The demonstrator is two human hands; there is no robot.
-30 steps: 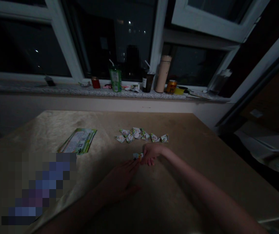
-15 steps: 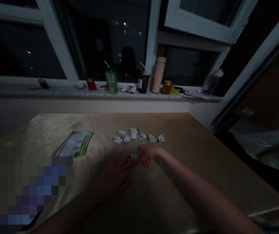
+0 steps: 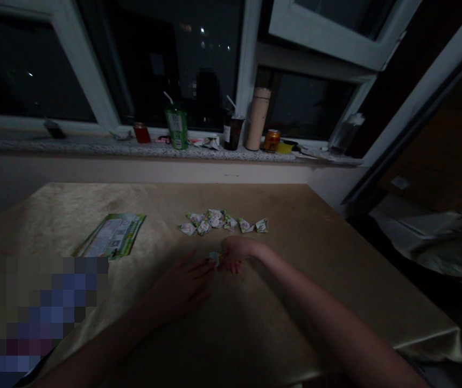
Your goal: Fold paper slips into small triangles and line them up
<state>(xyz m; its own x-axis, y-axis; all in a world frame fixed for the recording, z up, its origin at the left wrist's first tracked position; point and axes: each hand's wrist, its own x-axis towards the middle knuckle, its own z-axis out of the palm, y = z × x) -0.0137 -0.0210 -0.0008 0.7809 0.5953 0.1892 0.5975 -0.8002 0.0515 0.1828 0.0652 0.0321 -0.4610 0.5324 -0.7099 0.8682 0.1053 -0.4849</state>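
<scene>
My left hand (image 3: 180, 285) is stretched out over the table with its fingers apart. Its fingertips reach the edge of a small white and green printed packet (image 3: 215, 258). From the other side my right hand (image 3: 236, 253), bent at the wrist, has its fingers curled round the right end of that packet, hiding part of it. Just beyond the hands lies a loose row of similar three-cornered packets (image 3: 215, 218), several of them bunched together at the left. A flat green and white printed bag (image 3: 113, 235) rests farther left on the table.
A shiny beige cloth covers the table (image 3: 295, 215). Behind it, the stone windowsill (image 3: 198, 153) bears a green cup (image 3: 177, 128), a dark cup (image 3: 233, 132), a tall pink flask (image 3: 258, 118), an orange can (image 3: 272, 140) and a red jar (image 3: 141, 133). The lower left is blurred out.
The view has shifted slightly, so everything sits a little farther left and higher. Both hands stay at the same packet, with only slight finger movement.
</scene>
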